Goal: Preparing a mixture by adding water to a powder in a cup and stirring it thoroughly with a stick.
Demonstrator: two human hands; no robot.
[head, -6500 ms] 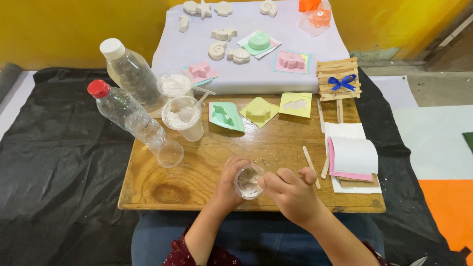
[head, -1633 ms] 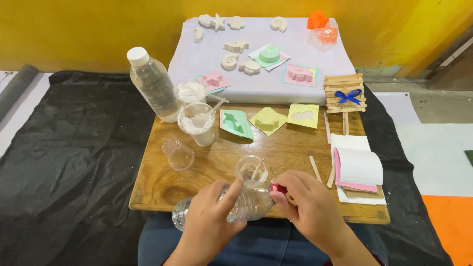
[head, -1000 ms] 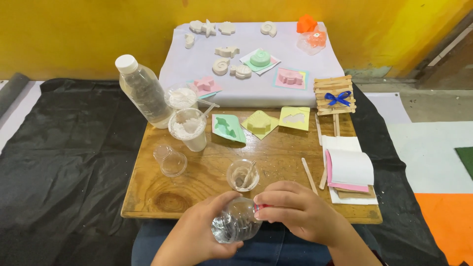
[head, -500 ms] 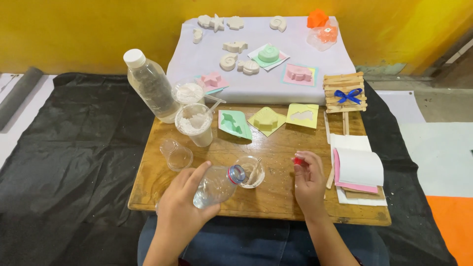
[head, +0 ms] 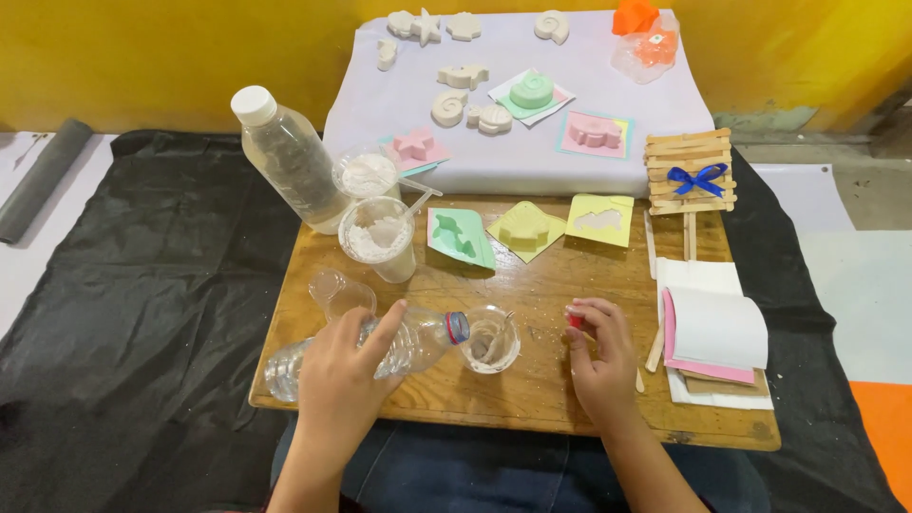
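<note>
My left hand (head: 345, 372) grips a clear plastic water bottle (head: 408, 344), uncapped and tilted on its side. The bottle's mouth points into a small clear cup (head: 491, 343) that holds whitish paste and a stick. To the right of the cup, my right hand (head: 599, 356) rests on the wooden table (head: 532, 399) and pinches the bottle's red cap (head: 575, 322) in its fingertips. An empty small clear cup (head: 344, 294) stands just above my left hand.
Behind stand a large capped bottle (head: 290, 160), two cups of white powder (head: 378, 237), and green and yellow moulds (head: 525, 229). A notebook (head: 714, 334) and wooden sticks lie at the right. White plaster shapes (head: 463, 99) sit on a pale sheet; black plastic covers the floor.
The bottle, first upright on the table, was picked up and uncapped. My right hand moved right with the red cap, and my left hand tipped the bottle toward the small cup.
</note>
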